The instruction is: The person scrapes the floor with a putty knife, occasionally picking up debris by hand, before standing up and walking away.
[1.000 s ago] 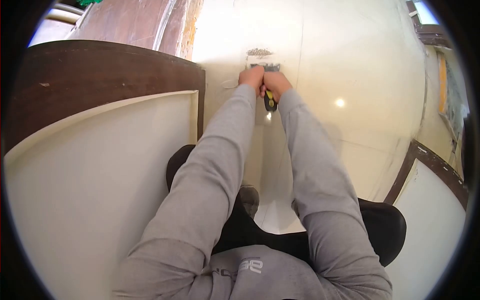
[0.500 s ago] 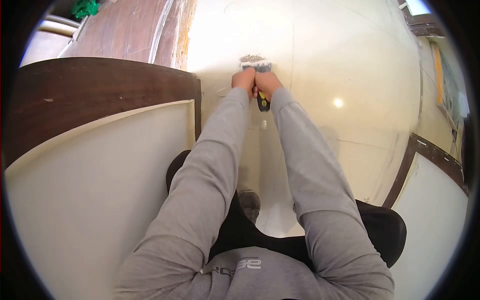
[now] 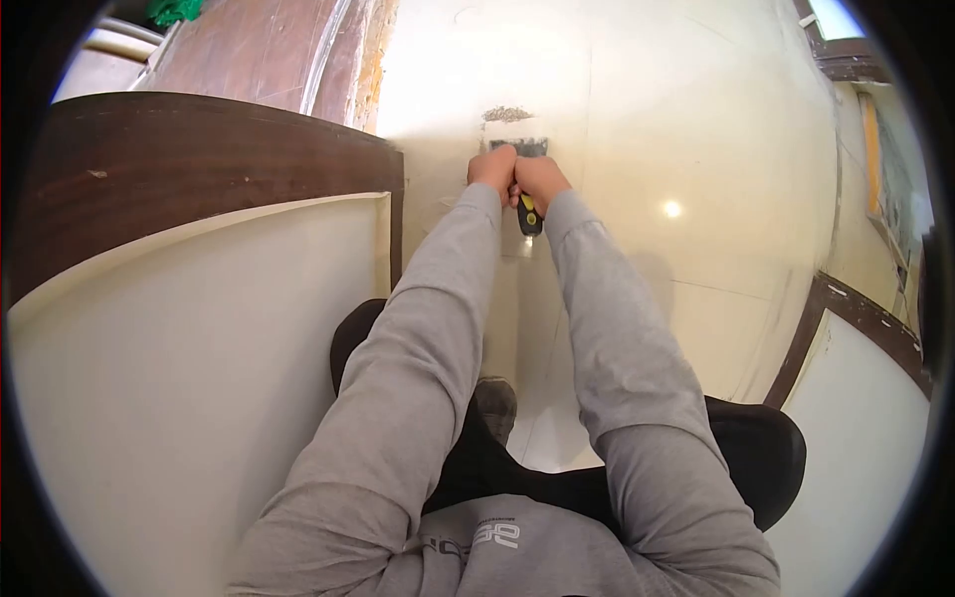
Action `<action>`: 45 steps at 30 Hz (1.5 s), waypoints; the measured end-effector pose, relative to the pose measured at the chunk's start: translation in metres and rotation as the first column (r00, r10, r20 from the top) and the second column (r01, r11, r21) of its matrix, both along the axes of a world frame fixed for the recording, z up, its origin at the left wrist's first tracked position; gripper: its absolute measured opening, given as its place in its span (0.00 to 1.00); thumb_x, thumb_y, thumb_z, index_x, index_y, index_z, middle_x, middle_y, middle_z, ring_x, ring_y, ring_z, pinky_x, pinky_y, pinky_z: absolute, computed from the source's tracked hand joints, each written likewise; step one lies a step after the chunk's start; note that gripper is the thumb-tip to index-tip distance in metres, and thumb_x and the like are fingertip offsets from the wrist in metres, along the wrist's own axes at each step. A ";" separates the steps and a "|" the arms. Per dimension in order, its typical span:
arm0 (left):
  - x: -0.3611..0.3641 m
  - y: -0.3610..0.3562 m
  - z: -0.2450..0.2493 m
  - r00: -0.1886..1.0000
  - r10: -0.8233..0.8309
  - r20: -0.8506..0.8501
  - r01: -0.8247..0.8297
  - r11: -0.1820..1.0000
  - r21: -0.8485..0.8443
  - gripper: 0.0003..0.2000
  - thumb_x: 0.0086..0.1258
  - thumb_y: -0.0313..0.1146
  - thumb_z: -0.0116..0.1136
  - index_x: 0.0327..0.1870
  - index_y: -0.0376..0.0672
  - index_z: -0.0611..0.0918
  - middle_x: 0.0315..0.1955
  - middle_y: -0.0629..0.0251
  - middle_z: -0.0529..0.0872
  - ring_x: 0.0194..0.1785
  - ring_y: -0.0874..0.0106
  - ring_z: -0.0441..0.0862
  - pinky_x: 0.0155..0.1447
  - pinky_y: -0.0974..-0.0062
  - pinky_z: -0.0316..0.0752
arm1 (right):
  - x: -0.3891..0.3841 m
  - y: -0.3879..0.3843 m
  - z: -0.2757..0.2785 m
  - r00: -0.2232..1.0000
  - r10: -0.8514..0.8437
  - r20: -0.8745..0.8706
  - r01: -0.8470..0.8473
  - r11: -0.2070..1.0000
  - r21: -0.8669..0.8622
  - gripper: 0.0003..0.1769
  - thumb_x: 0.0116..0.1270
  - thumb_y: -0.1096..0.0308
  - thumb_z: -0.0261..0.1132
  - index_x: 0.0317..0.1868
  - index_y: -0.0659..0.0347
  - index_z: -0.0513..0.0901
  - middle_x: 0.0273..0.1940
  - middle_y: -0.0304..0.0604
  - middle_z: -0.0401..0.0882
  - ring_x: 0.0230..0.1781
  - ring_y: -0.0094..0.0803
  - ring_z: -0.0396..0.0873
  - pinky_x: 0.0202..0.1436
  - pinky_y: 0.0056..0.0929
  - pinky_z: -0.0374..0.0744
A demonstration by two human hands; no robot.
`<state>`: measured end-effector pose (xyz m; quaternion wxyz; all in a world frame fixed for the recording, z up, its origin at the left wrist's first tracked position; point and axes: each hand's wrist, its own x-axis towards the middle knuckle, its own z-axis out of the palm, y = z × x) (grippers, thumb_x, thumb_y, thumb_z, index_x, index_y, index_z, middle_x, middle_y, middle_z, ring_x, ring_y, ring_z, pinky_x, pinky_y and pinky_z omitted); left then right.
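Note:
A scraper with a wide, flat blade point(image 3: 535, 146) and a black and yellow handle point(image 3: 530, 217) is held low over the cream tiled floor point(image 3: 637, 119). My left hand point(image 3: 491, 168) is closed at the front of the scraper, close behind the blade. My right hand point(image 3: 542, 182) is wrapped round the handle beside it, and the two hands touch. The handle's end sticks out below my right hand. Just beyond the blade lies a rough brownish patch point(image 3: 507, 114) on the floor, like loose crumbs or residue. Whether the blade touches the floor is hard to see.
A panel with a dark wooden frame point(image 3: 199, 149) stands close on my left. Another dark-edged panel point(image 3: 865, 308) is at the right. Brown boards point(image 3: 249, 55) lie at the upper left, with a green item point(image 3: 174, 10) behind. My shoe point(image 3: 495, 403) is below my arms.
Both hands have drawn the scraper slightly back towards me. A gap of floor now shows between the blade and the brownish patch, which the blade was next to before.

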<state>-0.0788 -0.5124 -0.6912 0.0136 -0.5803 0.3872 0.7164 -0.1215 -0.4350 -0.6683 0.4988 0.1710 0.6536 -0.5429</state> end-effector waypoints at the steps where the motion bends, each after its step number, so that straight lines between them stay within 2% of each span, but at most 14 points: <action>1: 0.002 0.000 -0.001 0.999 0.002 -0.053 0.000 1.000 0.030 0.09 0.58 0.29 0.50 0.19 0.36 0.73 0.14 0.58 0.76 0.11 0.69 0.69 0.13 0.65 0.59 | -0.006 -0.003 -0.002 0.998 0.058 -0.021 -0.058 0.998 -0.015 0.10 0.57 0.79 0.52 0.19 0.72 0.74 0.17 0.52 0.75 0.13 0.40 0.74 0.17 0.39 0.71; 8: -0.003 0.003 0.003 0.999 0.037 -0.006 -0.037 0.999 -0.001 0.10 0.61 0.34 0.53 0.20 0.41 0.71 0.12 0.63 0.72 0.10 0.69 0.64 0.13 0.67 0.56 | -0.013 -0.005 -0.016 0.994 0.103 -0.048 -0.105 0.993 -0.054 0.13 0.61 0.76 0.52 0.21 0.73 0.76 0.18 0.52 0.75 0.14 0.39 0.74 0.17 0.39 0.71; 9: -0.005 -0.004 0.001 0.999 -0.014 -0.045 0.016 0.999 0.033 0.09 0.59 0.29 0.50 0.20 0.35 0.74 0.14 0.55 0.76 0.11 0.66 0.69 0.13 0.62 0.58 | -0.013 -0.003 -0.015 0.990 0.131 -0.052 -0.135 0.987 -0.084 0.15 0.64 0.74 0.53 0.22 0.73 0.76 0.18 0.52 0.75 0.14 0.39 0.74 0.17 0.39 0.71; 13: -0.001 0.000 0.009 1.000 0.018 0.003 -0.018 1.000 -0.004 0.09 0.58 0.29 0.49 0.20 0.34 0.75 0.13 0.56 0.76 0.11 0.67 0.69 0.13 0.62 0.58 | -0.003 0.001 -0.004 0.992 0.093 -0.088 -0.101 0.990 -0.094 0.18 0.68 0.70 0.52 0.22 0.74 0.75 0.18 0.52 0.75 0.14 0.38 0.74 0.17 0.38 0.72; 16: 0.004 0.003 0.003 0.994 -0.013 0.107 0.015 1.000 -0.023 0.09 0.58 0.28 0.49 0.20 0.33 0.75 0.13 0.57 0.75 0.10 0.69 0.68 0.12 0.63 0.58 | 0.007 0.002 -0.006 1.000 0.017 -0.020 -0.018 0.999 -0.044 0.17 0.67 0.72 0.51 0.22 0.74 0.75 0.18 0.52 0.75 0.14 0.38 0.73 0.17 0.38 0.72; 20: -0.002 -0.005 0.004 1.000 -0.006 -0.018 0.006 1.000 0.031 0.09 0.58 0.29 0.50 0.20 0.33 0.76 0.13 0.59 0.76 0.09 0.71 0.66 0.10 0.66 0.58 | -0.007 -0.005 -0.013 0.997 0.079 -0.009 -0.079 0.993 -0.092 0.17 0.67 0.71 0.52 0.22 0.74 0.75 0.18 0.52 0.74 0.13 0.38 0.73 0.16 0.39 0.72; 24: 0.013 0.000 -0.013 0.993 -0.029 0.110 0.030 1.000 -0.003 0.09 0.59 0.33 0.53 0.20 0.42 0.72 0.11 0.63 0.72 0.09 0.70 0.64 0.11 0.68 0.56 | 0.004 -0.003 -0.004 0.999 0.038 -0.031 -0.041 0.996 -0.084 0.15 0.65 0.73 0.52 0.22 0.74 0.75 0.17 0.52 0.75 0.14 0.39 0.74 0.17 0.39 0.72; 27: 0.006 -0.006 0.009 0.997 -0.054 0.058 0.054 0.998 0.012 0.09 0.60 0.33 0.52 0.20 0.44 0.73 0.11 0.64 0.72 0.10 0.71 0.65 0.12 0.68 0.56 | 0.002 -0.008 -0.016 0.997 0.078 -0.020 -0.080 0.993 -0.085 0.17 0.66 0.72 0.52 0.21 0.74 0.75 0.17 0.52 0.75 0.13 0.39 0.74 0.17 0.39 0.73; 32: 0.001 -0.011 -0.001 0.996 -0.063 0.056 0.062 0.998 0.017 0.09 0.60 0.34 0.52 0.20 0.44 0.72 0.11 0.64 0.71 0.10 0.71 0.64 0.12 0.69 0.55 | 0.008 -0.010 -0.007 0.999 0.023 -0.028 -0.025 0.996 -0.089 0.14 0.62 0.76 0.52 0.20 0.72 0.76 0.17 0.52 0.75 0.12 0.39 0.73 0.16 0.39 0.72; 34: 0.007 -0.009 -0.003 0.998 -0.016 0.056 0.017 1.000 -0.014 0.10 0.59 0.30 0.49 0.19 0.36 0.72 0.12 0.59 0.73 0.10 0.69 0.66 0.12 0.64 0.55 | 0.008 -0.011 -0.006 0.999 -0.025 0.028 0.027 0.999 -0.042 0.12 0.60 0.76 0.53 0.20 0.71 0.76 0.17 0.51 0.75 0.12 0.39 0.73 0.16 0.38 0.72; 36: 0.009 -0.010 0.000 0.995 -0.063 0.080 0.062 0.998 0.010 0.09 0.59 0.30 0.49 0.19 0.37 0.72 0.12 0.59 0.74 0.10 0.69 0.66 0.12 0.64 0.56 | -0.001 -0.011 -0.007 0.994 0.096 -0.047 -0.101 0.988 -0.120 0.13 0.62 0.75 0.53 0.21 0.72 0.76 0.17 0.50 0.74 0.12 0.38 0.73 0.15 0.38 0.72; 38: -0.001 -0.019 0.003 0.998 -0.054 -0.033 0.055 0.998 0.041 0.09 0.59 0.29 0.49 0.19 0.37 0.72 0.11 0.59 0.73 0.10 0.69 0.67 0.13 0.65 0.58 | -0.007 -0.018 -0.007 0.996 0.091 0.001 -0.091 0.994 -0.061 0.13 0.62 0.75 0.52 0.21 0.72 0.76 0.16 0.50 0.74 0.12 0.38 0.73 0.15 0.38 0.72; 42: 0.006 -0.010 0.000 0.989 -0.103 0.110 0.109 0.993 -0.044 0.11 0.59 0.30 0.50 0.17 0.37 0.73 0.11 0.59 0.73 0.09 0.68 0.66 0.13 0.64 0.59 | 0.003 -0.016 0.000 0.998 0.048 -0.031 -0.051 0.994 -0.100 0.16 0.68 0.70 0.54 0.22 0.69 0.73 0.16 0.46 0.71 0.12 0.33 0.69 0.16 0.35 0.70; 45: -0.004 -0.011 -0.002 0.997 -0.058 0.052 0.060 0.998 -0.022 0.13 0.62 0.33 0.50 0.18 0.38 0.73 0.11 0.62 0.71 0.09 0.69 0.65 0.13 0.64 0.59 | -0.005 -0.008 -0.003 0.999 0.032 -0.030 -0.035 0.992 -0.118 0.16 0.69 0.69 0.56 0.23 0.69 0.73 0.17 0.45 0.71 0.12 0.33 0.69 0.15 0.35 0.69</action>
